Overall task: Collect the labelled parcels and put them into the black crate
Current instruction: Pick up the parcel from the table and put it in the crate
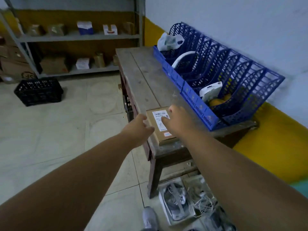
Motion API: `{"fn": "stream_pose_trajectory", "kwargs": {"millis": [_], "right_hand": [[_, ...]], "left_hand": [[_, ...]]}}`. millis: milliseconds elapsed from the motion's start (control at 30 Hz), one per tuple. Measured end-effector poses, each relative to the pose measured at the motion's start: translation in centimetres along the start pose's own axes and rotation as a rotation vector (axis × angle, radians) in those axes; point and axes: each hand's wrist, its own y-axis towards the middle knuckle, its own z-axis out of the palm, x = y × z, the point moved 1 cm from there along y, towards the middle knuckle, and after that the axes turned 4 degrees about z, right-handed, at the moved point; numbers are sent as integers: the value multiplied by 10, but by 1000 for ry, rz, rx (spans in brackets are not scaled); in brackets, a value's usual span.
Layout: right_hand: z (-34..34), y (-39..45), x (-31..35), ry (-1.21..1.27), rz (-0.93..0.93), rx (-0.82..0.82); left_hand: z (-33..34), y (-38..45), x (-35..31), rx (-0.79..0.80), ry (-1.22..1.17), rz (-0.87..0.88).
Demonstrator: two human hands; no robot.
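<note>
A flat brown cardboard parcel (160, 129) with a white printed label lies on the near end of a long wooden bench (146, 75). My left hand (139, 128) hovers at the parcel's left edge, fingers relaxed and spread. My right hand (176, 120) is over the parcel's right side, thumb above the label, fingers loosely open; whether it touches the parcel I cannot tell. The black crate (38, 91) stands on the tiled floor far to the left, in front of the shelves.
Blue plastic file racks (221, 77) fill the bench's right side against the wall, holding bags and yellow items. A grey metal shelving unit (78, 37) with several boxes stands at the back. Cables and boxes (188, 199) lie on the floor under the bench.
</note>
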Motion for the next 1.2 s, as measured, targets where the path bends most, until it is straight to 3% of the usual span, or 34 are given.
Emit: {"fn": "stream_pose_trajectory", "kwargs": {"millis": [200,400,467,533,633,800,1033,1200], "right_hand": [[57,81,-50,3,245,251],[92,120,-59,-109,426,275],[100,132,-50,-113,445,236],[107,143,-32,-49,415,201],[117,160,30,201,285,213],[145,157,197,493,-72,239],[207,125,400,678,-373,242],[262,109,521,795,-434,297]], "left_hand": [[34,88,23,98,-239,-315],[62,127,28,193,-211,-384],[66,137,32,128,-216,-362],[48,142,40,-34,-301,-381],[-14,148,64,-354,-566,-490],[-149,133,113,-748,-625,-389],[-315,82,206,-1092,-582,-258],[-419,62,276,-1175,-560,-183]]}}
